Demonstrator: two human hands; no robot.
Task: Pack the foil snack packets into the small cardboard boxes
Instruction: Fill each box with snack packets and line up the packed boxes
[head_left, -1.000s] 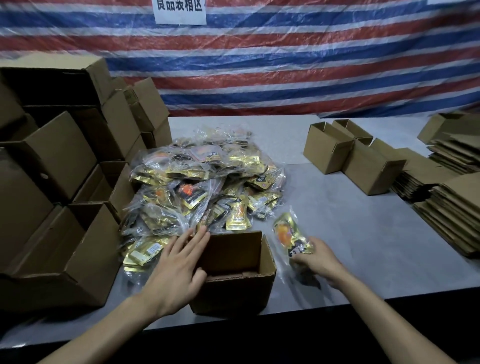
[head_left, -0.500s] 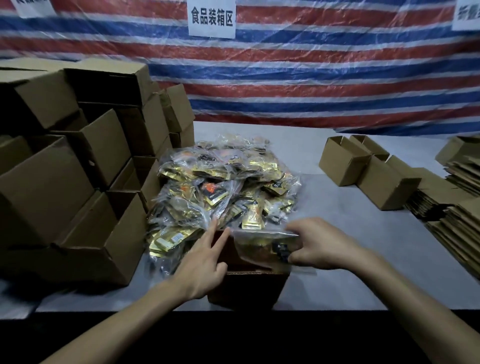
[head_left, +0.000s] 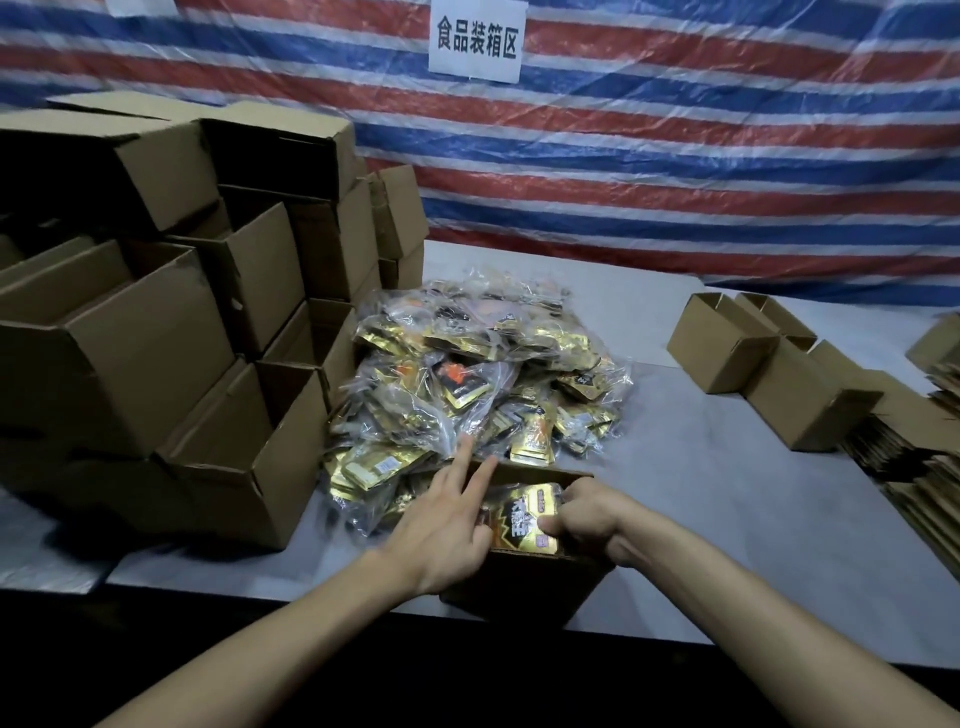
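dim and soft overall, with glare on the foil packets (head_left: 467, 384), deep shadow inside the stacked boxes (head_left: 156, 332) and below the table (head_left: 727, 519) edge, wide-angle bending at the borders.

A food-packing workshop: a paper sign (head_left: 474, 44) reading 食品装箱区 hangs on a red, white and blue striped tarpaulin (head_left: 701, 156) behind a grey table (head_left: 701, 499) crowded with stacked open cardboard boxes (head_left: 156, 343), flattened cartons (head_left: 919, 467) and heaped foil snack packets (head_left: 478, 384).
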